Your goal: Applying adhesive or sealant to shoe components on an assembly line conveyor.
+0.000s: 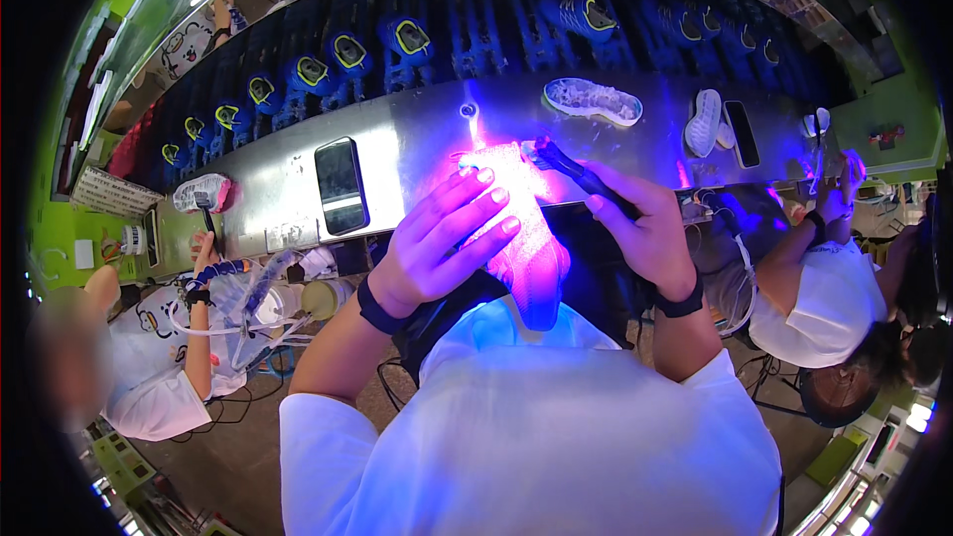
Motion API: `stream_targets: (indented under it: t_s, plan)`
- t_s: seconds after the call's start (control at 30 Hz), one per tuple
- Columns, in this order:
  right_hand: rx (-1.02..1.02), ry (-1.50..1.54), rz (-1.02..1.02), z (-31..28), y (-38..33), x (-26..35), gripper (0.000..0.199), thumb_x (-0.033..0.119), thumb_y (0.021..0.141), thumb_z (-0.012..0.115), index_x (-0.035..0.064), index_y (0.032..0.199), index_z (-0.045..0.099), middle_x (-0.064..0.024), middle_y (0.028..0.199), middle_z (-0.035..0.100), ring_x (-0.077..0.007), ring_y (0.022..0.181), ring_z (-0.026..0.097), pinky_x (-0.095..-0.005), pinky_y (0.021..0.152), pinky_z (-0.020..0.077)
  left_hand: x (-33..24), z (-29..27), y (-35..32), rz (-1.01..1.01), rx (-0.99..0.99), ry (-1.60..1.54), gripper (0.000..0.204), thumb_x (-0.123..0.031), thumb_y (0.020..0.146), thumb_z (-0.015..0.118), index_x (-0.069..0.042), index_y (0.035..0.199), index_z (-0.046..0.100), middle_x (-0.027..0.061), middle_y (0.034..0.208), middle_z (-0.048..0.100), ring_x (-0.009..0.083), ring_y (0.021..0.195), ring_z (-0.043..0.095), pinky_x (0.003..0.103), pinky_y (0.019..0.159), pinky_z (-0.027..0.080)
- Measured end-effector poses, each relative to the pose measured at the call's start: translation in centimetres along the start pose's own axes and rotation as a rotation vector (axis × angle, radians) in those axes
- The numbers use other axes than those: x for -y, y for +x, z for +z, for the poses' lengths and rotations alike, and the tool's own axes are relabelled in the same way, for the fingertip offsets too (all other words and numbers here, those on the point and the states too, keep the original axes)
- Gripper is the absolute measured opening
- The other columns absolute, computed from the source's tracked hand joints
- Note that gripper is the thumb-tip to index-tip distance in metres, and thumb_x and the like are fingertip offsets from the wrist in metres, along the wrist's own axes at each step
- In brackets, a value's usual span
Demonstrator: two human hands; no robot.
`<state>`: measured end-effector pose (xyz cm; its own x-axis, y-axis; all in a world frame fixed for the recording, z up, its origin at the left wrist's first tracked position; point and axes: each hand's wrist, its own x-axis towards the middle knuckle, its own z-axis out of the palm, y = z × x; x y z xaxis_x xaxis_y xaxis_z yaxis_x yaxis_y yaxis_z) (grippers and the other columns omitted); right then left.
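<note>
Head view: a white shirt (596, 417) fills the near middle and hides the lap beneath. Just beyond it is the shoe (536, 273), between the two hands, heel end toward the chest, the other end over the bench edge. Pink-violet glare washes out that far end, so its outline and surface are hard to make out. The left hand (437, 243) holds the shoe, fingers bent across it with small gaps between them; its thumb is out of sight. The right hand (645, 228) pinches a dark-handled brush (576, 171) between thumb and forefinger; the other fingers are hidden. Whether the brush tip touches the shoe cannot be told through the glare.

On the bench (283, 194), a phone (340, 187) lies left of the glow; a pale sole (593, 102) lies beyond the hands, and another sole (703, 123) farther right, next to a second phone (743, 134). To the left, a co-worker's hand (204, 253) is near a pale shoe (202, 192). A co-worker on the right (829, 288) bends at the dark rim, partly cut off. Farthest back, blue shoes (409, 37) stand along a dark rack (476, 25); those at right sink into shadow.
</note>
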<state>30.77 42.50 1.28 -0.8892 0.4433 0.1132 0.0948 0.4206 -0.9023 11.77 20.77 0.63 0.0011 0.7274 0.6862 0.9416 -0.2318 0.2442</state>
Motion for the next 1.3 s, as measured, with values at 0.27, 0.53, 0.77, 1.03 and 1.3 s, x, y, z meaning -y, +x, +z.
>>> stream_targets:
  t_s: [0.27, 0.53, 0.77, 1.03, 1.3]
  plan:
    - [0.102, 0.13, 0.137, -0.9, -1.2, -0.8, 0.04, 0.004, 0.091, 0.073, 0.0028, 0.131, 0.068, -0.0135, 0.112, 0.075, -0.0205, 0.101, 0.071, -0.033, 0.092, 0.0533, 0.4, 0.8, 0.4, 0.019, 0.053, 0.021, 0.032, -0.011, 0.089, 0.068, -0.01, 0.12, 0.073, 0.0142, 0.131, 0.067, 0.0361, 0.125, 0.064, 0.052, 0.108, 0.052]
    - [0.286, 0.344, 0.322, -4.2, -4.3, -3.1, 0.041, 0.007, 0.094, 0.073, 0.0011, 0.133, 0.066, -0.003, 0.093, 0.07, -0.0092, 0.078, 0.06, -0.0257, 0.075, 0.0506, 1.0, 2.8, 0.7, -0.03, 0.143, 0.027, 0.035, -0.013, 0.089, 0.066, -0.012, 0.123, 0.073, 0.0113, 0.132, 0.066, 0.0346, 0.126, 0.063, 0.053, 0.111, 0.05]
    - [0.191, 0.278, 0.269, -5.0, -4.0, -3.8, 0.04, 0.004, 0.092, 0.071, 0.001, 0.131, 0.068, -0.0082, 0.106, 0.076, -0.0134, 0.091, 0.067, -0.0286, 0.086, 0.0526, 0.6, 4.9, 1.1, -0.082, 0.132, 0.014, 0.041, -0.004, 0.082, 0.07, -0.01, 0.122, 0.072, 0.0124, 0.131, 0.066, 0.0363, 0.126, 0.063, 0.054, 0.11, 0.05]
    - [0.152, 0.144, 0.227, -5.0, -4.1, -4.8, 0.042, 0.002, 0.089, 0.072, 0.0009, 0.131, 0.068, -0.0142, 0.116, 0.075, -0.0198, 0.106, 0.07, -0.0309, 0.096, 0.0511, -0.1, 5.7, 1.8, -0.256, 0.113, -0.001, 0.06, 0.003, 0.068, 0.073, -0.009, 0.126, 0.071, 0.0144, 0.127, 0.067, 0.0387, 0.125, 0.062, 0.055, 0.109, 0.049]
    - [0.117, 0.27, 0.22, -3.8, -3.9, -6.0, 0.042, 0.004, 0.092, 0.071, 0.0002, 0.134, 0.066, -0.0066, 0.1, 0.073, -0.0143, 0.089, 0.065, -0.0291, 0.085, 0.0526, -0.3, 6.3, 1.2, -0.4, 0.091, -0.016, 0.065, 0.006, 0.064, 0.074, -0.008, 0.127, 0.07, 0.0157, 0.128, 0.067, 0.0389, 0.125, 0.062, 0.05, 0.107, 0.051]
